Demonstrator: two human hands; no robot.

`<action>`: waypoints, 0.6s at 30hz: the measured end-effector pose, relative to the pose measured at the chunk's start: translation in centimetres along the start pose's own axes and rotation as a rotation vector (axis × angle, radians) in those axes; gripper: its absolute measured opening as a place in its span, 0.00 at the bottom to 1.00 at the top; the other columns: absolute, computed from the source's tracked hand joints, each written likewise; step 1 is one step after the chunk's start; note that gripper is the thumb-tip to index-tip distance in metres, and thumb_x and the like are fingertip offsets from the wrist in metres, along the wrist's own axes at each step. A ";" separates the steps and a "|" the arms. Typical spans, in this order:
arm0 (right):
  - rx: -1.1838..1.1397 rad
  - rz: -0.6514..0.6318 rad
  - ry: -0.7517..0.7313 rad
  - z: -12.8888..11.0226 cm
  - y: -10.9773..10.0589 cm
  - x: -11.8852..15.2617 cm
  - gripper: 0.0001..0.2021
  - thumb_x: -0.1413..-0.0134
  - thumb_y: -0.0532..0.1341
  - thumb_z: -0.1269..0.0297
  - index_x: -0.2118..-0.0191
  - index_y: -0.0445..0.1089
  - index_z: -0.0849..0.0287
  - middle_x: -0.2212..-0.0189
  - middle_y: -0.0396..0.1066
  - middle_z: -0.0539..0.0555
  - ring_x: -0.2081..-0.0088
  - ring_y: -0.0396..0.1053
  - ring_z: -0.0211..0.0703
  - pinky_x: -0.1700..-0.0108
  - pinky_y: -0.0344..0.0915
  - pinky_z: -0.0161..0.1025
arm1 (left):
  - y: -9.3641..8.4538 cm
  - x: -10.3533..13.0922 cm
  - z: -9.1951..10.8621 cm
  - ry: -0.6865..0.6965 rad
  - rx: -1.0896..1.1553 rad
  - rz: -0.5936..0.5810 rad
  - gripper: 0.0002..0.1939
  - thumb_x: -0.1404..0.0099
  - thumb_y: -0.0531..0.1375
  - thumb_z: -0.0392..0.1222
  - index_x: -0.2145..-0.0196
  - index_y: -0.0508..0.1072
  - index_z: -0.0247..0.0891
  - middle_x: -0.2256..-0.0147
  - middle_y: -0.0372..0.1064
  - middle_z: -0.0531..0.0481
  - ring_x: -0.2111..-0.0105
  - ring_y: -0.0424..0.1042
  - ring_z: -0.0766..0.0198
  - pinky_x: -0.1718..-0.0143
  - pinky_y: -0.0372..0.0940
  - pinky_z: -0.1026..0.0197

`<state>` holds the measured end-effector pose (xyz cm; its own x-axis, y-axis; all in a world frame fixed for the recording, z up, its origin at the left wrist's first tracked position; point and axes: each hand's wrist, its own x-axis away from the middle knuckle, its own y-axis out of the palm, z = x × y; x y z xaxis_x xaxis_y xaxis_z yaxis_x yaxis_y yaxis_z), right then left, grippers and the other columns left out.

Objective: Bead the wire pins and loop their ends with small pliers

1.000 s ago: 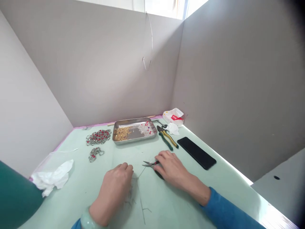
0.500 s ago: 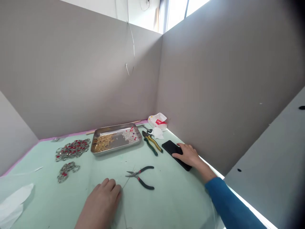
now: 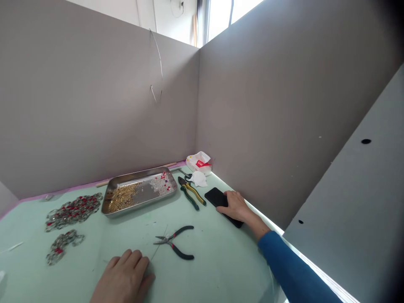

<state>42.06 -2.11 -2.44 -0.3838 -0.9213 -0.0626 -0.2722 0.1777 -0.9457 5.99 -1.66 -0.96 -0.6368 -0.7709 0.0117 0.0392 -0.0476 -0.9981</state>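
Note:
My right hand (image 3: 235, 206) lies over a black smartphone (image 3: 216, 195), its thumb on the near-left side and its fingers curled round the other. Low in the picture, my left hand (image 3: 123, 275) rests on the green table covering with fingers curled. A thin wire (image 3: 155, 253) runs from the pliers to its index finger; whether the fingers pinch it is hidden. The small pliers (image 3: 172, 240), with black handles and spread jaws, lie just beyond my left hand. Farther back are yellow-and-green-handled pliers (image 3: 192, 194), left of the phone.
A metal tray (image 3: 143, 206) holds gold pieces and clear and red beads. Chains with red beads lie in a large heap (image 3: 74, 210) and a smaller heap (image 3: 61, 246) to its left. White tissue (image 3: 198, 179) and an opened packet (image 3: 198, 162) sit by the corner of grey partitions (image 3: 252, 126).
The view has turned to the right, so the table's things sit farther left. My left thumb now shows apart from the index finger. My right hand stays on the smartphone.

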 end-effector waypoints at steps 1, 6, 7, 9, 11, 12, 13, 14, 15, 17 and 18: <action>-0.004 0.006 0.002 0.0 0.1 0.0 0.27 0.56 0.60 0.51 0.52 0.62 0.62 0.56 0.64 0.60 0.53 0.60 0.53 0.56 0.56 0.41 | 0.1 0.0 0.0 -0.003 -0.002 0.002 0.14 0.37 0.49 0.42 0.69 0.74 0.40 0.66 0.70 0.44 0.63 0.66 0.51 0.61 0.55 0.49; -0.015 0.038 0.000 0.2 0.3 0.4 0.29 0.56 0.60 0.49 0.50 0.61 0.63 0.56 0.64 0.61 0.53 0.60 0.54 0.55 0.56 0.42 | 0.7 -0.2 -0.2 -0.023 -0.019 0.043 0.17 0.36 0.46 0.37 0.71 0.73 0.39 0.68 0.70 0.44 0.65 0.67 0.53 0.63 0.54 0.51; -0.017 0.042 -0.008 0.2 0.2 0.5 0.29 0.56 0.60 0.49 0.50 0.61 0.62 0.56 0.65 0.61 0.53 0.59 0.54 0.54 0.56 0.43 | 0.8 -0.2 -0.2 -0.025 -0.025 0.053 0.17 0.36 0.45 0.36 0.72 0.73 0.39 0.69 0.70 0.44 0.66 0.67 0.54 0.63 0.54 0.52; -0.021 0.052 -0.026 0.3 0.0 0.9 0.30 0.55 0.60 0.48 0.48 0.61 0.61 0.54 0.64 0.60 0.51 0.58 0.54 0.53 0.55 0.43 | 1.1 -0.3 -0.1 -0.032 -0.047 0.071 0.17 0.37 0.44 0.35 0.73 0.72 0.38 0.70 0.70 0.44 0.67 0.67 0.53 0.64 0.54 0.51; -0.020 0.071 -0.042 0.4 -0.3 1.3 0.30 0.53 0.58 0.48 0.47 0.60 0.60 0.51 0.63 0.60 0.50 0.57 0.54 0.52 0.55 0.44 | 1.1 -0.5 0.1 -0.034 -0.071 0.082 0.17 0.37 0.45 0.35 0.73 0.72 0.37 0.71 0.70 0.43 0.67 0.67 0.52 0.64 0.54 0.50; -0.019 0.083 -0.048 0.4 -0.5 1.6 0.29 0.51 0.57 0.49 0.46 0.60 0.60 0.51 0.62 0.60 0.49 0.56 0.54 0.52 0.54 0.44 | 1.1 -0.6 0.2 -0.033 -0.084 0.086 0.16 0.38 0.45 0.35 0.74 0.72 0.36 0.71 0.70 0.43 0.67 0.67 0.52 0.64 0.54 0.50; -0.017 0.096 -0.052 0.4 -0.8 1.9 0.28 0.50 0.56 0.50 0.46 0.60 0.61 0.50 0.62 0.60 0.49 0.56 0.54 0.51 0.54 0.44 | 1.0 -0.7 0.2 -0.033 -0.099 0.089 0.16 0.38 0.45 0.35 0.74 0.72 0.36 0.71 0.70 0.43 0.67 0.67 0.52 0.64 0.54 0.50; -0.014 0.109 -0.055 0.4 -1.0 2.2 0.26 0.48 0.55 0.51 0.46 0.60 0.61 0.50 0.62 0.60 0.49 0.55 0.54 0.51 0.54 0.44 | 0.9 -0.7 0.3 -0.035 -0.119 0.094 0.17 0.39 0.45 0.34 0.74 0.72 0.36 0.71 0.70 0.43 0.67 0.68 0.51 0.64 0.54 0.50; -0.010 0.122 -0.058 0.4 -1.1 2.5 0.25 0.46 0.54 0.52 0.46 0.60 0.61 0.50 0.62 0.60 0.49 0.56 0.53 0.52 0.54 0.43 | 0.9 -0.8 0.2 -0.037 -0.143 0.098 0.17 0.39 0.45 0.34 0.74 0.72 0.36 0.71 0.70 0.42 0.67 0.68 0.51 0.64 0.54 0.49; 0.002 0.149 -0.065 0.4 -1.4 3.1 0.22 0.44 0.53 0.55 0.47 0.61 0.61 0.51 0.63 0.60 0.50 0.56 0.53 0.52 0.55 0.43 | 0.8 -0.7 0.0 -0.031 -0.195 0.100 0.17 0.40 0.45 0.33 0.74 0.72 0.35 0.71 0.71 0.41 0.66 0.68 0.49 0.63 0.54 0.48; 0.010 0.161 -0.069 0.4 -1.4 3.4 0.21 0.44 0.53 0.57 0.47 0.62 0.61 0.51 0.63 0.60 0.50 0.56 0.53 0.52 0.55 0.44 | 0.8 -0.7 -0.2 -0.022 -0.218 0.099 0.16 0.40 0.46 0.33 0.74 0.73 0.35 0.70 0.71 0.41 0.65 0.68 0.48 0.63 0.54 0.47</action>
<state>41.53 -5.63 -1.47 -0.3602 -0.9028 -0.2350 -0.2030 0.3217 -0.9248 6.28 -1.03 -1.75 -0.6215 -0.7784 -0.0883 -0.0674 0.1654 -0.9839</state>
